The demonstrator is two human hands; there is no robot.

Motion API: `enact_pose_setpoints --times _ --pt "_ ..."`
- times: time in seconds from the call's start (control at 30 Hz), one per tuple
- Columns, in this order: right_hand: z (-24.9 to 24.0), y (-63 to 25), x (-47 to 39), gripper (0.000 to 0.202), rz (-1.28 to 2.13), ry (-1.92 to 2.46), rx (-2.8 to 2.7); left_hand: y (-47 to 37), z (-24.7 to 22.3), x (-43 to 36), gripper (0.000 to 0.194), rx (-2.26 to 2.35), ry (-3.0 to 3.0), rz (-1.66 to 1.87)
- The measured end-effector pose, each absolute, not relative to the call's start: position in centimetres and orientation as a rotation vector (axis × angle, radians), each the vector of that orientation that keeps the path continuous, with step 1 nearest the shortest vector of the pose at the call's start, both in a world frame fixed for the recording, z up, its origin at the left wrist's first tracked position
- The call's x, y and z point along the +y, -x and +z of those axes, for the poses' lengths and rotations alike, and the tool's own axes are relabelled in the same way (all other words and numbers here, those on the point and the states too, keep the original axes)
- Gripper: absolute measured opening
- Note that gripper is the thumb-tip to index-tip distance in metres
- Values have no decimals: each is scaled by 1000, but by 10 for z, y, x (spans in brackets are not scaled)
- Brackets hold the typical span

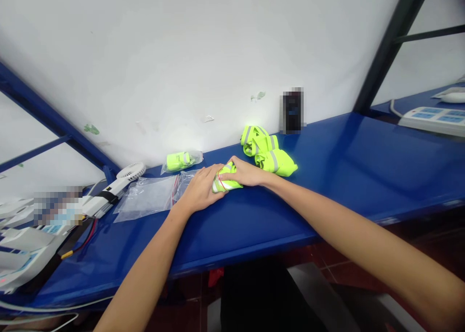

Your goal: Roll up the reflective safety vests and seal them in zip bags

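Observation:
On the blue table, a rolled neon-yellow reflective vest (232,182) with silver stripes lies between my two hands. A thin red line crosses it; whether that is a bag's seal or a band I cannot tell. My left hand (199,189) is curved around its left side, fingers together. From the right, my right hand (246,172) grips the roll with thumb and fingers. Clear zip bags (148,196) with a red seal line lie flat beside my left hand. Behind it, another yellow roll (178,161) sits inside a clear bag. More rolled vests (276,161) are bunched behind my right hand.
A white handheld fan (132,171) and white devices with cables (25,254) crowd the table's left end. A dark, blurred-out box (292,111) stands against the wall. Blue metal posts (78,145) flank the table (345,177). Another white device (436,116) is at the far right.

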State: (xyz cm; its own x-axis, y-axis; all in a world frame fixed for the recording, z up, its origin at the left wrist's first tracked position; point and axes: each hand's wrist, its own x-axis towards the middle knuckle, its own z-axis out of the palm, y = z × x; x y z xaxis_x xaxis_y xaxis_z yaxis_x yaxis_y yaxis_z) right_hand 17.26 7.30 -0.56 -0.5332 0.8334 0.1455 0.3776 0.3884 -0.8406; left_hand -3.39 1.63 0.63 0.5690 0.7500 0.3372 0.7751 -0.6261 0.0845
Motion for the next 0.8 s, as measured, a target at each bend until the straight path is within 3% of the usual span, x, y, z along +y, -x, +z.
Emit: enact_pose_setpoints --times 0.5,0.8 --pt "7 -161 51 38 918 1147 -2040 32 2 19 79 -1330 2722 -548" --pt "-3 -160 57 19 1189 977 -1784 33 -1 21 82 -1291 2740 -654"
